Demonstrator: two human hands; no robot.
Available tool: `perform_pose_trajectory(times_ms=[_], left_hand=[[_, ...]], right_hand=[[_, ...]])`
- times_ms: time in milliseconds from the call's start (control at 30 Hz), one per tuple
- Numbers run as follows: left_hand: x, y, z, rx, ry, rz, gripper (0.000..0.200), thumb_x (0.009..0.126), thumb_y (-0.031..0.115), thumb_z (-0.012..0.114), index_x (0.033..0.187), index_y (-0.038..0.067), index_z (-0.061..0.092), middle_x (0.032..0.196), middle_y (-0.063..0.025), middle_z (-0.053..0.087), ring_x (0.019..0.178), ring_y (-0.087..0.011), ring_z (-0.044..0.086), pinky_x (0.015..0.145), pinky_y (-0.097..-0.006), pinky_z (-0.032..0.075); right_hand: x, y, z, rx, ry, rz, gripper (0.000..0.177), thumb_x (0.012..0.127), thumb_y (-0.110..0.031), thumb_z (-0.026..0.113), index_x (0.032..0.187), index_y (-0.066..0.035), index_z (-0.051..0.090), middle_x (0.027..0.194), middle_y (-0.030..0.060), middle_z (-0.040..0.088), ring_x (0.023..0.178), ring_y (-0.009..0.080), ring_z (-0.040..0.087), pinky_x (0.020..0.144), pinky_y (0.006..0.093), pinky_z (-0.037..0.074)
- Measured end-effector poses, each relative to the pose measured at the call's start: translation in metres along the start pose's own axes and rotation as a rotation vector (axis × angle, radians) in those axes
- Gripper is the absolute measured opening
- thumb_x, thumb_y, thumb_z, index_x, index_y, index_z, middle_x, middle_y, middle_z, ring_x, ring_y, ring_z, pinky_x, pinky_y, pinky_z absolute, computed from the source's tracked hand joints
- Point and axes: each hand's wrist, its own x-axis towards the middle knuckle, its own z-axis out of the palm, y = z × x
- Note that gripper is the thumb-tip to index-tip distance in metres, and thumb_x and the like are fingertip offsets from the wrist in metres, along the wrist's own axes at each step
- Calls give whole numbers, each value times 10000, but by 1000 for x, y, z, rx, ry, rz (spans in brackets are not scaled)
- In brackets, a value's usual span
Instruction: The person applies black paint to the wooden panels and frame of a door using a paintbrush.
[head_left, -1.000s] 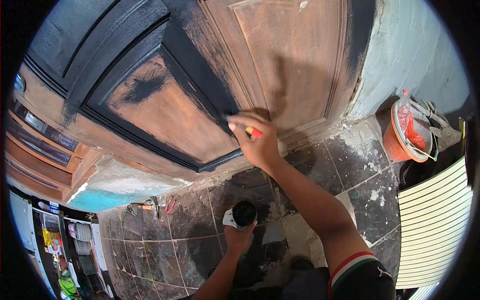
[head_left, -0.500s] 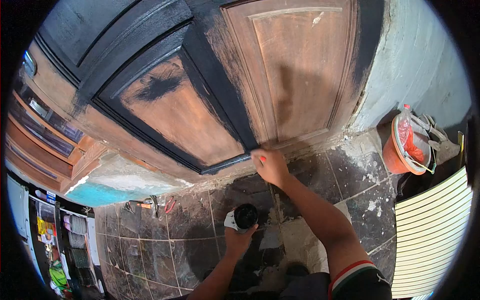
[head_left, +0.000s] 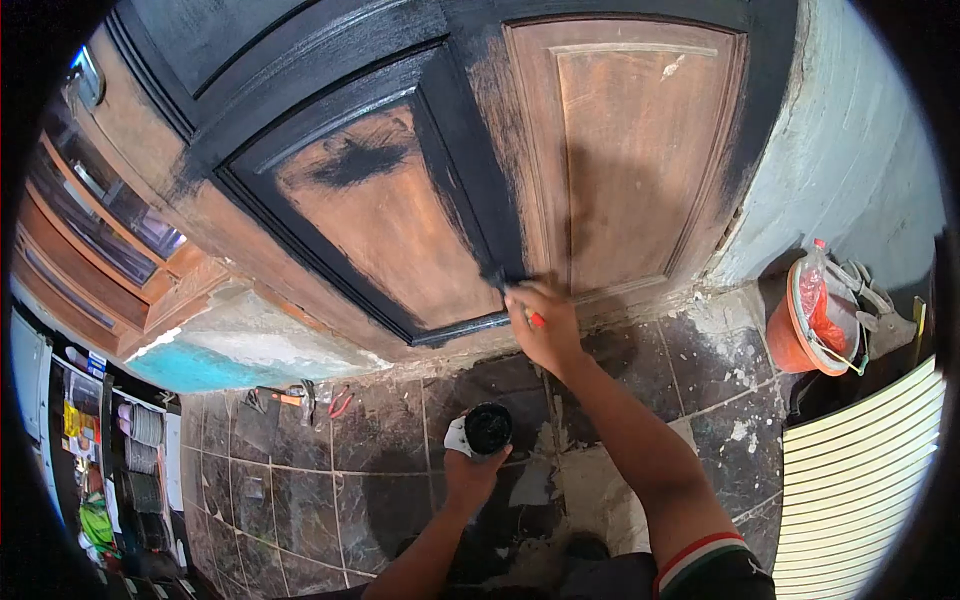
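Observation:
My left hand point(head_left: 473, 482) is wrapped round a small can of black paint point(head_left: 489, 428), held above the tiled floor with its open top facing up. My right hand point(head_left: 548, 330) grips a paintbrush point(head_left: 496, 281); the red end of its handle shows beside the fingers. Dark bristles touch the lower right corner of the left panel on a wooden door point(head_left: 620, 140). Black paint covers the frame round that panel point(head_left: 385, 240), and a dark smear lies across its upper part. Bare brown wood shows in the middle and over most of the right panel.
Pliers point(head_left: 341, 402) and a hammer point(head_left: 308, 400) lie on the floor by the wall. At the right stand an orange bucket point(head_left: 790, 335) holding a plastic bottle and a ribbed cream panel point(head_left: 860, 480). Shelves with goods point(head_left: 140, 460) stand at the left.
The view has shifted, so the door sits further right. My right hand has turned slightly, and the brush's bristles now show at the panel's corner. My left hand still holds the can.

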Motion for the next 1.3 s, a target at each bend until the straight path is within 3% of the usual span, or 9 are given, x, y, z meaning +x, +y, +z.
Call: perform_pose_trajectory(times_ms=[100,367,600,700,800,900,967,1100,1300], left_hand=[[-12,-5,-2,14,-30,-30,622,865,102,929,1387,44,597,1258,-115,740,1188,-238,726,1026,-407,568],[-14,-4,9,43,-17,12,606,878,108,924,1386,49,599,1266,-117,736,1185,-243,729,1014,-402,575],[-13,-19,13,-162,8,-92,620,878,90,919,1405,46,596,1278,-115,727,1201,-238,712,1030,-401,566],[-17,-9,10,-35,13,-27,617,879,80,913,1407,44,595,1281,-112,725,1205,-238,710,1037,-395,562],[-18,-1,11,-27,-4,-58,621,879,78,911,1409,43,589,1288,-110,722,1207,-237,709,1047,-396,557],[-17,0,10,-25,-48,-119,679,879,94,920,1448,46,553,1349,-121,684,1261,-255,679,1087,-416,541],[-15,-5,8,-35,-96,-123,779,876,119,935,1515,51,495,1452,-144,617,1354,-292,626,1160,-446,511],[-16,4,11,80,-55,-95,685,874,124,934,1439,42,554,1361,-123,683,1266,-254,678,1089,-415,539],[-20,-18,14,-53,-100,-118,800,866,207,962,1511,43,517,1438,-140,636,1336,-293,640,1140,-450,508]], right_hand=[[-33,36,0,-152,-507,350,117,975,-67,777,1063,8,795,1004,184,802,887,281,791,813,352,606],[79,-54,-33,382,423,-184,155,966,-57,779,1113,-9,782,1046,202,796,915,303,791,789,383,606],[-96,72,29,140,-71,241,175,983,-83,761,1146,-29,793,1010,213,796,891,384,786,790,412,613],[-100,67,20,102,-162,391,205,985,-124,759,1168,-38,795,1027,221,792,915,400,779,809,428,614],[-65,35,15,135,95,130,210,993,-148,744,1164,-37,794,1070,235,784,950,408,772,836,454,615],[-85,56,27,41,-175,382,177,996,-138,736,1120,-23,786,1079,238,771,977,421,760,854,471,610],[-100,58,24,55,-186,335,172,995,-137,742,1111,-11,759,1085,223,757,966,437,749,836,484,606],[-103,57,22,12,-84,210,210,986,-120,738,1159,-9,695,1100,197,717,936,460,728,808,520,599],[-111,65,21,-253,-359,136,325,919,-57,740,1234,-30,663,1143,194,681,921,451,732,811,542,612]])
